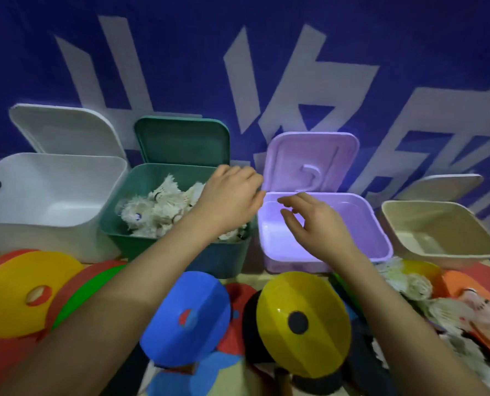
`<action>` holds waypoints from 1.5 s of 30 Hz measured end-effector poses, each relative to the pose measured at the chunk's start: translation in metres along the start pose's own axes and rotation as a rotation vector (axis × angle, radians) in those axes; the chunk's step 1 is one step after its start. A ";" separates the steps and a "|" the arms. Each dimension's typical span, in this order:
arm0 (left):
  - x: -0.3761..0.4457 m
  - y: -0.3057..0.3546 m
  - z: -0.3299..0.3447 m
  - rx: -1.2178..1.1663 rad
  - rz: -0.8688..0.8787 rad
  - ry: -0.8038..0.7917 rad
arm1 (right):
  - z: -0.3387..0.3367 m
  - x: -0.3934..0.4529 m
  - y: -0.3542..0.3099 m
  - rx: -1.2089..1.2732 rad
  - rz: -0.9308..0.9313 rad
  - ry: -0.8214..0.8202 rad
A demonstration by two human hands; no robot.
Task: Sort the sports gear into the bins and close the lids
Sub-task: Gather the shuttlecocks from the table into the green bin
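Your left hand [229, 192] hides part of the green bin [140, 224] of shuttlecocks [158, 207]; its curled fingers' hold can't be made out. Your right hand [315, 221] hovers loose-fingered, empty, over the purple bin [378, 238].

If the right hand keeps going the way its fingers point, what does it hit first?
Probably the raised purple lid: the right hand hovers over the purple bin, fingers aimed up-left toward it. Depth is unclear.

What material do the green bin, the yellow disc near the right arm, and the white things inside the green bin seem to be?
Green bin: likely moulded plastic, matte, with smooth rounded rims. Yellow disc: probably thin glossy plastic; it shows a bright highlight. Shuttlecocks: seemingly feathers, white and frayed at the edges, though blur leaves this open.
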State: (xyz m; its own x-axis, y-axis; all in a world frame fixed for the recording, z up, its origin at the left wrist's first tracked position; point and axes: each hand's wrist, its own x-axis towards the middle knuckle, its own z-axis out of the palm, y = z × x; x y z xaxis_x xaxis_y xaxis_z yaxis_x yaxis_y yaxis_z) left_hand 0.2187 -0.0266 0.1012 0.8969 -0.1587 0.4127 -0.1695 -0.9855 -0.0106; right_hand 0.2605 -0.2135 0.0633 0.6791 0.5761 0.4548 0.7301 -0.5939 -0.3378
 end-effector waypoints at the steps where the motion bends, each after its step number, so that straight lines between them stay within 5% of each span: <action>1: 0.003 0.019 0.000 -0.014 0.016 0.006 | -0.012 -0.012 0.010 -0.001 -0.005 0.011; 12: 0.006 0.211 0.044 -0.251 0.035 -0.155 | -0.106 -0.168 0.139 -0.038 0.135 0.003; 23: 0.011 0.280 0.124 -0.249 0.010 -0.411 | -0.099 -0.236 0.230 -0.268 0.550 -0.291; 30: 0.043 0.283 0.165 -0.247 -0.041 -0.370 | -0.089 -0.232 0.259 -0.283 0.506 -0.225; 34: 0.059 0.282 0.183 -0.220 0.025 -0.412 | -0.086 -0.228 0.266 -0.264 0.511 -0.335; 45: 0.063 0.290 0.180 -0.437 -0.107 -0.101 | -0.100 -0.212 0.264 -0.105 0.271 -0.048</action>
State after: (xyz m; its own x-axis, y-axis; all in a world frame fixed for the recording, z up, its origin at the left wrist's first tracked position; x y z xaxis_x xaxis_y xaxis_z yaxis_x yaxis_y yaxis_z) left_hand 0.2997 -0.3337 -0.0396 0.9504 -0.0844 0.2995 -0.2111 -0.8821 0.4212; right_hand 0.3015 -0.5481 -0.0401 0.8528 0.4135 0.3191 0.5119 -0.7832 -0.3531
